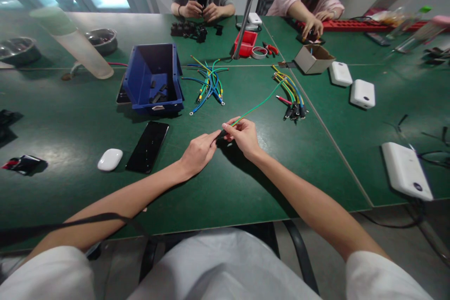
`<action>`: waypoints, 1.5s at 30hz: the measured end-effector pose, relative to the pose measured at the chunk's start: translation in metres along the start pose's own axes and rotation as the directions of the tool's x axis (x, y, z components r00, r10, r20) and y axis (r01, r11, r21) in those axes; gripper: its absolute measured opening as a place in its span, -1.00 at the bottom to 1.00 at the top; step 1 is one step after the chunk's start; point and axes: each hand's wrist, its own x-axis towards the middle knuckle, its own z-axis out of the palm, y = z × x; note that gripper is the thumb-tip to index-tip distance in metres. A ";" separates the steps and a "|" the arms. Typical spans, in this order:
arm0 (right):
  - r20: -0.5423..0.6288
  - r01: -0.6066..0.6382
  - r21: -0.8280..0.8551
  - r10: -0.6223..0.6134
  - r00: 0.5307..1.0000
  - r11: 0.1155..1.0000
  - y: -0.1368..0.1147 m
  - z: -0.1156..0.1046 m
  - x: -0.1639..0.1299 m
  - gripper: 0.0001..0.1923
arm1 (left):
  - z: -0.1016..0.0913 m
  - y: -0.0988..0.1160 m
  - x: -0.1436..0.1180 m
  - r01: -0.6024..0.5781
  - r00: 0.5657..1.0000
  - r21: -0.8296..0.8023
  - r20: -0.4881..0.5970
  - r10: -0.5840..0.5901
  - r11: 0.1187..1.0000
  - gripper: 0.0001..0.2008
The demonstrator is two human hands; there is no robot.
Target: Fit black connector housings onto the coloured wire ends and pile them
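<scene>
Over the near middle of the table, my left hand [199, 153] pinches a small black sleeve [221, 134] between its fingertips. My right hand [245, 137] is closed on a green wire [260, 104] right beside that sleeve; the wire's end is hidden by the fingers. From there the wire runs up and right towards a bundle of yellow, green and blue wires [294, 90] with black-sleeved ends. Left of it lies a loose spread of wires [210, 79] with ring terminals. A blue bin [131, 86] holds several small black pieces [160, 95].
A black phone [146, 147] and a white earbud case [110, 160] lie left of my hands. White power banks [407, 170] sit at right. Farther back are a red tray [246, 43], a cardboard box [314, 60] and a slanting metal pole [249, 9]. Two people work across the table.
</scene>
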 end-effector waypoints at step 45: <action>0.055 0.116 -0.051 -0.113 0.992 0.992 0.001 -0.006 0.002 -0.61 | 0.004 0.008 0.014 0.505 0.816 -0.847 0.405 -0.412 0.169 -0.56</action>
